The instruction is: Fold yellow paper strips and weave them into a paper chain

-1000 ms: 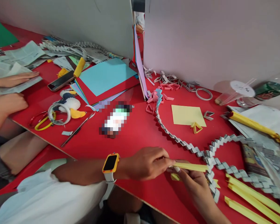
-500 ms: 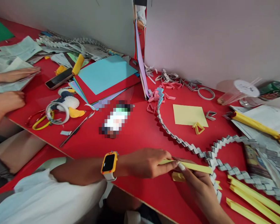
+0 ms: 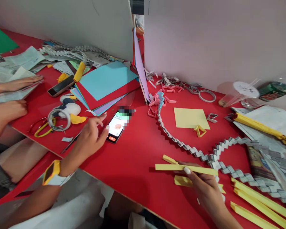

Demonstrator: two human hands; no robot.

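Note:
My left hand, with a yellow watch on its wrist, is at the near left edge of a lit phone. Its fingers are apart and hold nothing; I cannot tell whether the thumb touches the screen. At the lower right, my right hand pinches a folded yellow paper strip between thumb and fingers. Another yellow piece shows just behind that strip, and a short folded one is below it. A zigzag chain of folded paper runs beside and behind my right hand.
More yellow strips lie at the lower right. A yellow sheet, pink folded pieces and a lidded cup stand or lie farther back. Scissors, a tape roll and another person's hands are at left.
My left hand has let go of the yellow paper strip and moved left to the phone, its fingers now spread. My right hand keeps hold of the strip in nearly the same place.

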